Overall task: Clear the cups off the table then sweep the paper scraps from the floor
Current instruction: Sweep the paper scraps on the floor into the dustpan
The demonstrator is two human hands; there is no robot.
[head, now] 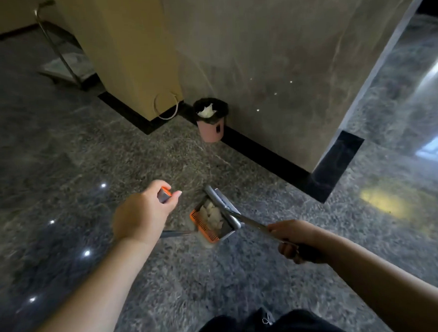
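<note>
My left hand [144, 214] grips the grey, orange-tipped handle [164, 194] of a dustpan [210, 225]. The pan has an orange comb edge and holds white paper scraps [211, 214]. My right hand [291, 240] is closed around the metal handle of a broom. The grey broom head [223, 203] lies across the pan's far side. A small pink bin [211, 119] with a black liner stands against the wall ahead, with white paper in it. No cups or table are in view.
A marble-clad wall with a black skirting [262, 159] runs ahead, and its corner [338, 165] lies to the right. A beige pillar stands at left with a looped cord [166, 105] at its base. A metal cart [62, 59] is far left. The floor is glossy grey stone.
</note>
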